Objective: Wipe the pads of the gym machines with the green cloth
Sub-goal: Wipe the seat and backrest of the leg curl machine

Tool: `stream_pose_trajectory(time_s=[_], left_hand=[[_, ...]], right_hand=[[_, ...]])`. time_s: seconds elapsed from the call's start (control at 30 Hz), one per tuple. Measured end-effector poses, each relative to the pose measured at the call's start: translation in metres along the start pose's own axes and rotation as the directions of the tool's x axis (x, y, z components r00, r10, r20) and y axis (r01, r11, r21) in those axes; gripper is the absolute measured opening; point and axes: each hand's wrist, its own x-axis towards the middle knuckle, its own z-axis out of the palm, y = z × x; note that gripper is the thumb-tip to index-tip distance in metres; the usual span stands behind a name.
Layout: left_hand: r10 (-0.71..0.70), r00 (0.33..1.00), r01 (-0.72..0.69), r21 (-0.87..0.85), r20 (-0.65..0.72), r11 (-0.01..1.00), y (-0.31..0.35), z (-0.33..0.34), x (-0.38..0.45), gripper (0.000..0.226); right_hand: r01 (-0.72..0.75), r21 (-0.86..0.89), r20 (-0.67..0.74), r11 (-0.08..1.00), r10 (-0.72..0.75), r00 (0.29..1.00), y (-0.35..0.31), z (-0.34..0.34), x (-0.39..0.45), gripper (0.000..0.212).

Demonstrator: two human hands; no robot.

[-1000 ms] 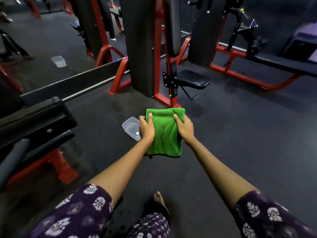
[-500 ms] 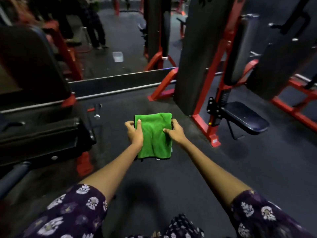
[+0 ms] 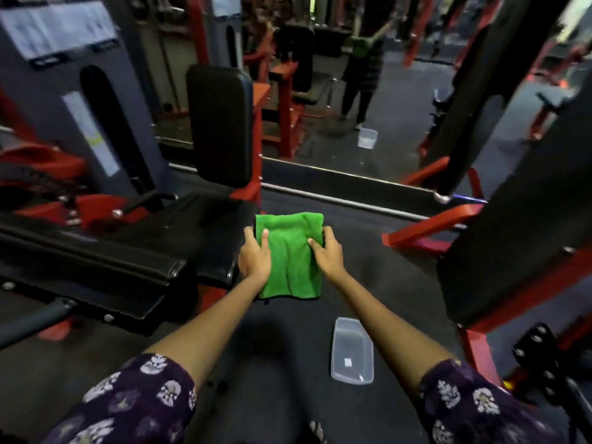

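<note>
A folded green cloth (image 3: 292,254) hangs in front of me at the middle of the view. My left hand (image 3: 254,256) grips its left edge and my right hand (image 3: 326,251) grips its right edge, thumbs on the front. Just left of the cloth stands a red-framed gym machine with an upright black back pad (image 3: 221,123) and a flat black seat pad (image 3: 153,238). The cloth is held beside the seat pad's right end; whether it touches the pad is unclear.
A clear plastic tub (image 3: 352,350) lies on the dark rubber floor (image 3: 384,283) below my right arm. Another red and black machine frame (image 3: 499,270) stands close on the right. A wall mirror (image 3: 368,100) ahead reflects a person and a tub.
My view has swung left: the machine with the small seat has left the frame on the right, and the back pad and seat pad on the left now fill the view. Both hands keep the cloth.
</note>
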Motion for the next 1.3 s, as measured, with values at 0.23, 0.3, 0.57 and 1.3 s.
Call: stream_pose_trajectory(time_s=[0.23,0.3,0.57,1.3], left_hand=[[-0.072,0.965,0.102,0.109,-0.251,0.989,0.015,0.002,0.056,0.042],[-0.133,0.939,0.165,0.076,-0.319,0.983,0.017,0.001,0.076,0.042],[-0.282,0.830,0.283,-0.073,-0.482,0.956,0.014,0.008,0.179,0.043],[-0.468,0.107,0.504,-0.357,-0.877,0.786,-0.077,-0.133,0.312,0.038]], right_hand=[[0.128,-0.006,0.184,0.992,-0.124,0.975,-0.027,0.033,0.081,0.020],[0.147,0.003,0.239,0.989,-0.143,0.960,-0.034,0.051,0.101,0.021],[0.230,0.022,0.352,0.973,-0.223,0.909,-0.075,0.117,0.196,0.022],[0.526,0.369,0.857,0.767,-0.499,0.127,-0.210,0.403,0.281,0.022]])
